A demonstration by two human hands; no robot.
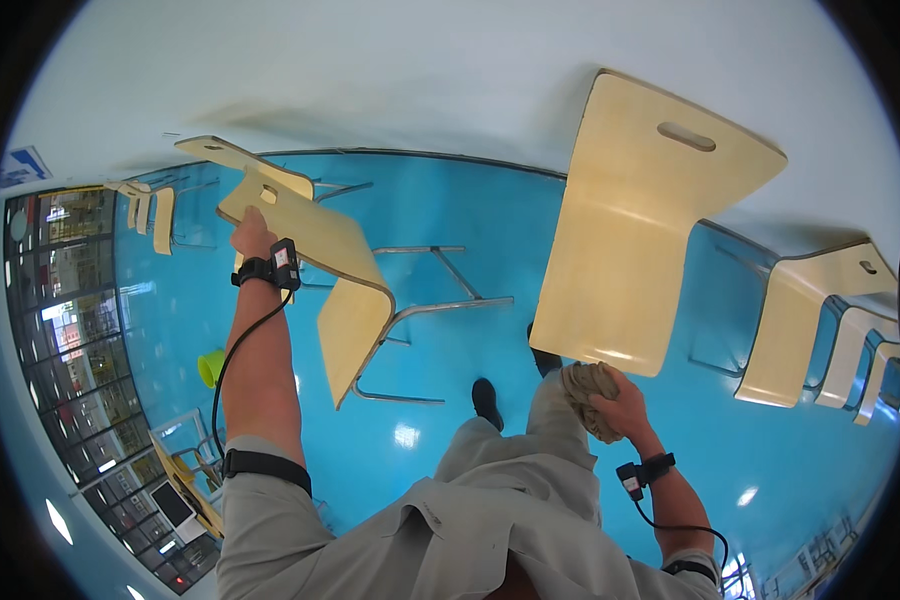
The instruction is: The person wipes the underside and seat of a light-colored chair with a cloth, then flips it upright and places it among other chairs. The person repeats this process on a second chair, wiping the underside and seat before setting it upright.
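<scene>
My left hand (253,234) grips the backrest edge of a bent plywood chair (322,232), just below its oval handle slot. The chair's tubular metal legs show to its right. In my right hand (624,405) is a bunched brown cloth (591,401), held beside my thigh and close to the front edge of another plywood chair's seat. That second chair (622,217) stands before me to the right, its slotted backrest near the wall. The palm side of each hand is largely hidden.
Behind the gripped chair, another plywood chair (292,174) stands by the wall (435,82). More chairs (784,330) line the right side, and several (163,217) stand far left. A green bin (211,368) and a desk with a screen (172,504) are at left. The floor is glossy blue.
</scene>
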